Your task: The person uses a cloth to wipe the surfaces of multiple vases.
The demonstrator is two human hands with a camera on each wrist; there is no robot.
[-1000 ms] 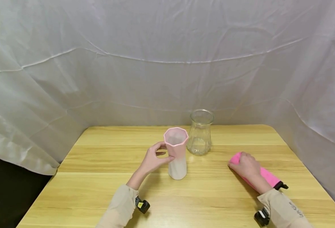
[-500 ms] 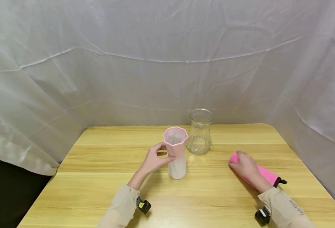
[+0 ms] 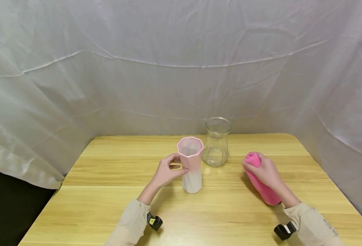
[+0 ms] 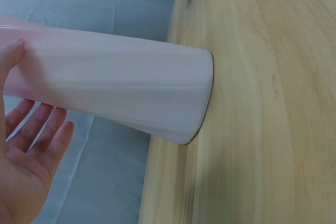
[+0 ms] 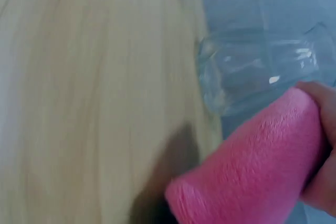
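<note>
The left hand (image 3: 166, 172) rests against the left side of a tall vase (image 3: 191, 164), pink at the top and white at the bottom, which stands upright near the middle of the wooden table (image 3: 107, 205). The thumb and fingers curl loosely round the vase's narrow waist; in the left wrist view the thumb tip lies on the vase (image 4: 115, 87) while the other fingers (image 4: 39, 129) spread behind it with a small gap, so the hold looks light rather than tight.

The right hand (image 3: 264, 169) grips a rolled pink towel (image 3: 262, 182), fingers wrapped over its far end. The roll is tilted, its far end raised toward the vases and its near end down by the wrist; whether that near end touches the table is hard to tell from the head view. In the blurred right wrist view the towel (image 5: 247, 177) shows its fuzzy end, with the fingers (image 5: 320, 156) closed round it at the right edge.

A clear glass vase (image 3: 216, 143) stands upright just behind and to the right of the pink vase, close to it and to the left of the towel's raised end. It appears in the right wrist view too (image 5: 252, 72), just beyond the towel.

White cloth (image 3: 181, 68) hangs behind and along both sides of the table.
</note>
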